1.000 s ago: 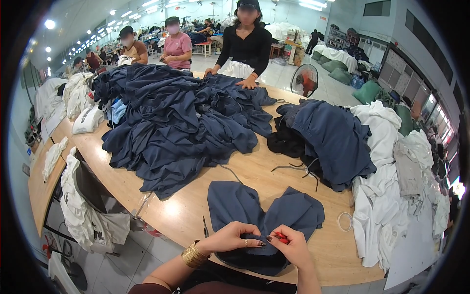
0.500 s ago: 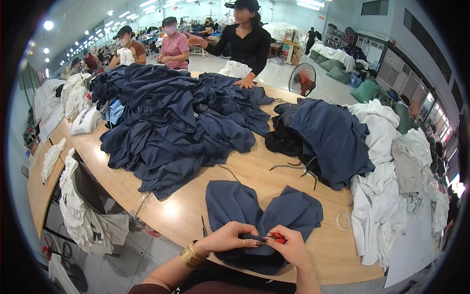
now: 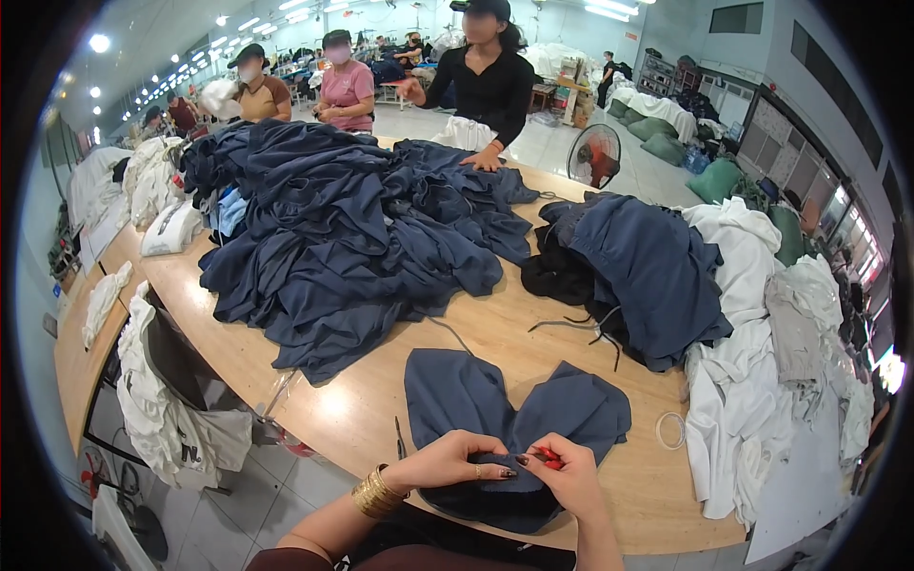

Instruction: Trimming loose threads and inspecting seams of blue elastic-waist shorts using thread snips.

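Note:
Navy shorts lie at the table's near edge with both legs spread away from me and the waist part toward me. My left hand pinches the gathered waist fabric between thumb and fingers; gold bangles circle that wrist. Close beside it, my right hand is closed around a small red tool, mostly covered by the fingers, and its fingertips meet the same fabric. What the tool's tip touches is hidden. A pair of dark scissors lies just left of the shorts.
A large heap of navy garments covers the table's far left. A smaller navy pile sits right, beside white garments. A clear ring rests near them. Across the table, a co-worker's hand presses the heap. A fan stands behind.
My hands keep nearly the same grip on the shorts. The co-worker in black has drawn a raised hand closer to the body. A person farther back has swung white cloth leftward.

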Tool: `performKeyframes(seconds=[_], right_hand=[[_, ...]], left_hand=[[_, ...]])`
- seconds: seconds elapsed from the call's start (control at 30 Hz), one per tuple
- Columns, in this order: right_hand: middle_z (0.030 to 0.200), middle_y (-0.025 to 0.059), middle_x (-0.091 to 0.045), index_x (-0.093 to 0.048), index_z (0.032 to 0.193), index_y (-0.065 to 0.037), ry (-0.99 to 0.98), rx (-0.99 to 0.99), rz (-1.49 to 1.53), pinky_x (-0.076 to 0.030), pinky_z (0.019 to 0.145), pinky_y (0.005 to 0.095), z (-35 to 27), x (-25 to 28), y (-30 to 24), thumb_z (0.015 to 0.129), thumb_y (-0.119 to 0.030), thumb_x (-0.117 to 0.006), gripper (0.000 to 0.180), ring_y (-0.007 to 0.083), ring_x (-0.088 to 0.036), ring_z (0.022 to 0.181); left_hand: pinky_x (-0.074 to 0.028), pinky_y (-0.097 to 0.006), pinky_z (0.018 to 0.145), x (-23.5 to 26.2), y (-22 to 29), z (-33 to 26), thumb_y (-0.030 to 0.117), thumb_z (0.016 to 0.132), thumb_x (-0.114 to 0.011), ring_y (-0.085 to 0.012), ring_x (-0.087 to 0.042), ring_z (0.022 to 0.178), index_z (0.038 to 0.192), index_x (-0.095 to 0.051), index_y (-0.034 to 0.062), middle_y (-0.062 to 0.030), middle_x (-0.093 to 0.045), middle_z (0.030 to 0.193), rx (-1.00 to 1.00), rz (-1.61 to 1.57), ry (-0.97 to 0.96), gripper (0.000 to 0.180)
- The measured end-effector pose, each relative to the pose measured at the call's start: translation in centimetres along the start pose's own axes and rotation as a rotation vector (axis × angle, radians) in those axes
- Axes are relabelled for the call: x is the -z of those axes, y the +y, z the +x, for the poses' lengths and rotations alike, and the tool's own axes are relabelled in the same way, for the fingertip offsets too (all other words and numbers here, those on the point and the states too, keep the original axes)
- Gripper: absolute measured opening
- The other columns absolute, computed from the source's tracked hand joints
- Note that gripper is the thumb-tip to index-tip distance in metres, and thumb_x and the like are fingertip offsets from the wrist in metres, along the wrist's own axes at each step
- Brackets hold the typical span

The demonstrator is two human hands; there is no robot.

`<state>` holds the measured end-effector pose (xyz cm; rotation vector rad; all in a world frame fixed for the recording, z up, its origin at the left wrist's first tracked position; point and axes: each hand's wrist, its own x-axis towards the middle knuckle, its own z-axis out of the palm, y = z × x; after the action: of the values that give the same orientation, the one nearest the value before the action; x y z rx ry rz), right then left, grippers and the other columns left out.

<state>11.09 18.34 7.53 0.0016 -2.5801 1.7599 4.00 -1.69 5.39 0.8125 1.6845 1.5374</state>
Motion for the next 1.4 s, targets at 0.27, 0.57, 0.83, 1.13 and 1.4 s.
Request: performKeyframes(seconds=[0.27, 0.57, 0.83, 1.13, 1.4], right_hand=[[0.068, -0.0008, -0.059, -0.062, 0.080, 0.002, 0.068, 0.017, 0.020, -0.039, 0.057, 0.0168, 0.0, 0.0, -0.4, 0.079, 0.000, -0.069, 0.008, 0.0021, -0.049, 0.064], [0.067, 0.0005, -0.062, -0.063, 0.081, 0.002, 0.092, 0.049, -0.023, -0.041, 0.058, 0.0174, 0.0, 0.2, 0.2, 0.079, 0.000, -0.069, 0.007, 0.0027, -0.052, 0.063], [0.068, 0.0008, -0.062, -0.063, 0.081, 0.003, 0.058, 0.027, -0.010, -0.042, 0.058, 0.0173, -0.1, 0.4, 0.3, 0.079, 0.000, -0.070, 0.008, 0.0024, -0.052, 0.065], [0.079, 0.0005, -0.063, -0.063, 0.094, 0.003, -0.064, -0.035, 0.033, -0.045, 0.066, 0.0172, -0.3, 0.8, 1.0, 0.078, 0.000, -0.071, 0.018, 0.0031, -0.055, 0.072], [0.085, 0.0012, -0.063, -0.062, 0.096, 0.002, -0.181, -0.159, 0.001, -0.046, 0.068, 0.0179, -0.4, 1.4, 0.6, 0.076, 0.000, -0.072, 0.022, 0.0042, -0.056, 0.075]], left_hand=[[-0.040, -0.021, 0.068, -0.3, 0.3, 0.1, 0.020, 0.088, -0.066, -0.0030, -0.047, 0.075, 0.097, -0.062, -0.0008, 0.0006, -0.060, 0.076, -0.020, -0.039, 0.050, 0.023], [-0.039, -0.023, 0.062, -0.2, 0.0, 0.3, 0.022, 0.088, -0.065, -0.0039, -0.044, 0.069, 0.093, -0.062, -0.0006, -0.0013, -0.057, 0.069, -0.007, 0.046, 0.050, 0.023], [-0.040, -0.023, 0.064, -0.3, -0.3, 0.4, 0.020, 0.088, -0.065, -0.0038, -0.045, 0.071, 0.094, -0.062, -0.0004, -0.0013, -0.059, 0.072, -0.017, 0.010, 0.053, 0.022], [-0.042, -0.022, 0.068, 0.2, 0.0, -0.1, 0.019, 0.088, -0.065, -0.0040, -0.048, 0.073, 0.095, -0.062, -0.0007, -0.0020, -0.062, 0.076, -0.027, 0.051, 0.079, 0.021], [-0.041, -0.022, 0.065, 0.0, -0.4, -0.3, 0.020, 0.087, -0.065, -0.0045, -0.048, 0.071, 0.094, -0.062, -0.0006, -0.0023, -0.059, 0.072, 0.009, 0.076, 0.085, 0.022]])
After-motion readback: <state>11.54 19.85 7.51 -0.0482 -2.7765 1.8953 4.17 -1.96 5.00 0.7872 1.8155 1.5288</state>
